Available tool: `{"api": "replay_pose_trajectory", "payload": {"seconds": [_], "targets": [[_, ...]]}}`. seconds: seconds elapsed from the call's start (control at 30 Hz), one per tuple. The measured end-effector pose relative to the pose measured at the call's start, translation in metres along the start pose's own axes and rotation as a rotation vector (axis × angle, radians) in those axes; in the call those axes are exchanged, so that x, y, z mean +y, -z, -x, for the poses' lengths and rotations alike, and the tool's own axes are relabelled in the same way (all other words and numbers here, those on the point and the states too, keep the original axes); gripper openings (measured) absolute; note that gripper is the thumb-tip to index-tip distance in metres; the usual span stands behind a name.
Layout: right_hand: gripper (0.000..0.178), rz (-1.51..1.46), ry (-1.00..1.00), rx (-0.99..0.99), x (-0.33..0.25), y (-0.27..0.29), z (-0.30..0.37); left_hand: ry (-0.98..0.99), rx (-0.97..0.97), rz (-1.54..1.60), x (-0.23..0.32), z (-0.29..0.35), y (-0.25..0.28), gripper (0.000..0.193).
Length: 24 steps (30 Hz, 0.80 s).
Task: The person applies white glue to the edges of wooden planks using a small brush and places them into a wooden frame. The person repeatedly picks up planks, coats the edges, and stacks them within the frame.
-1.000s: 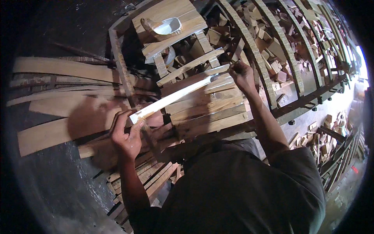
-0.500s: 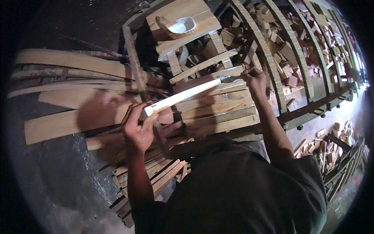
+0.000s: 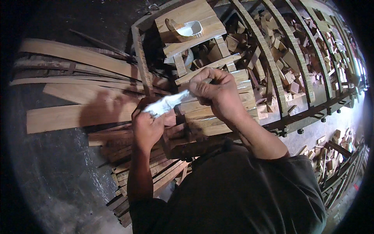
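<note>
My left hand [image 3: 147, 128] is closed around the near end of a narrow wood strip [image 3: 165, 104], tilted in the air. Wet-looking white glue covers its upper face, blurred by motion. My right hand [image 3: 220, 95] is pinched by the strip's far end on a small brush, whose handle [image 3: 207, 81] pokes out between the fingers; its bristles are hidden or smeared. Below and beyond the hands, several wood strips [image 3: 218, 117] lie side by side on the metal frame. A tub of white glue [image 3: 192, 29], caked along its rim, rests on a wide board [image 3: 175, 17].
Long planks [image 3: 78, 117] stick out to the left over the dark floor. Metal crossbars [image 3: 269, 54] span the frame on the right, with many offcuts [image 3: 288, 58] beneath. Stacked strips [image 3: 156, 175] lie low at the left, and more scraps [image 3: 331, 156] at the right.
My right hand has moved left and nearer along the strip, toward my left hand. The strip now looks shorter and tilted differently. The view has shifted slightly.
</note>
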State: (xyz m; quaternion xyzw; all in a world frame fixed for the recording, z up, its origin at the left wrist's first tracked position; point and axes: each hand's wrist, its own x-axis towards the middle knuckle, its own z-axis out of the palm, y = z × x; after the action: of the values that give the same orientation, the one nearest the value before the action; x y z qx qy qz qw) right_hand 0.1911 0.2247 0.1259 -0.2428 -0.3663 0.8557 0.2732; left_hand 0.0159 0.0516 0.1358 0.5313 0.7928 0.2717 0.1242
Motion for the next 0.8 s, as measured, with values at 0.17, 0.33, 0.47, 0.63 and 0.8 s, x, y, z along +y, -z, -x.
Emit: {"api": "replay_pose_trajectory", "payload": {"seconds": [0.17,0.33,0.47,0.63,0.8], "targets": [[0.013,-0.353,-0.024,0.175,0.002,0.043,-0.014,0.054,0.061,-0.040,0.046,-0.021,0.001,0.025],[0.010,-0.474,-0.106,0.385,0.020,0.115,0.007,0.186,0.022,0.296,0.062,-0.036,-0.010,0.024],[0.007,-0.480,-0.144,0.552,0.042,0.157,0.040,0.314,0.012,0.409,0.071,-0.041,-0.019,0.024],[0.007,-0.430,-0.116,0.491,0.077,0.194,0.070,0.336,0.164,0.518,0.080,-0.049,-0.035,0.027],[0.004,-0.342,-0.015,0.545,0.099,0.190,0.072,0.511,0.367,0.742,0.067,-0.047,-0.058,0.032]]}}
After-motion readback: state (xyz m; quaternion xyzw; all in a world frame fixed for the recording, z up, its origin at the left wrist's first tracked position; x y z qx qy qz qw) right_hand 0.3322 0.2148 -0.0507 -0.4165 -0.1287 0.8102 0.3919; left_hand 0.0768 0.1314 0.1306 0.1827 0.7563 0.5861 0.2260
